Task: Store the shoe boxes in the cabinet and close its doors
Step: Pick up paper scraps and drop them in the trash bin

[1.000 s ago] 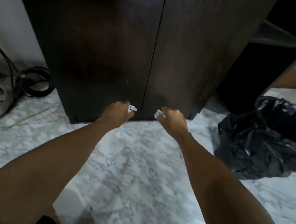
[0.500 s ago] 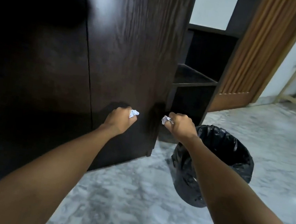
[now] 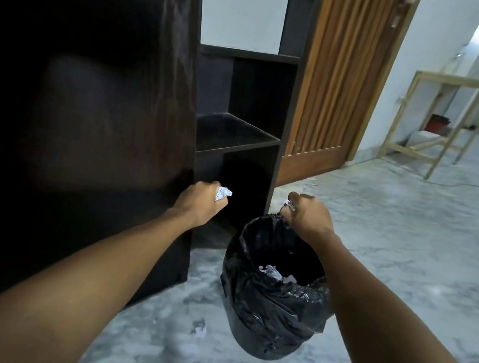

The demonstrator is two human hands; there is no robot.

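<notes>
a: right, head view. where's the cabinet (image 3: pixel 88 94) from the hands?

b: fills the left half of the frame, dark wood grain, flat glossy face. doors look shut, though the seam isn't in view. no shoe boxes visible anywhere.

a: grips?

b: left hand (image 3: pixel 198 203) curled tight round a crumpled paper wad (image 3: pixel 224 193), lower centre, just beside the cabinet's right edge. right hand (image 3: pixel 309 216) pinches a second wad (image 3: pixel 288 203), mostly hidden in the fist.

a: what does the next move turn on?

b: my read: the bin (image 3: pixel 271 296) lies below, a round tub with a slack, shiny black liner and paper scraps inside. the right hand hangs over its far rim; the left sits up and left of it, so the right is nearer.

a: else?

b: open dark shelves (image 3: pixel 236 137) centre, slatted wooden door (image 3: pixel 339 81) right of them, marble floor (image 3: pixel 408 255), one paper scrap (image 3: pixel 199 329) on it.
</notes>
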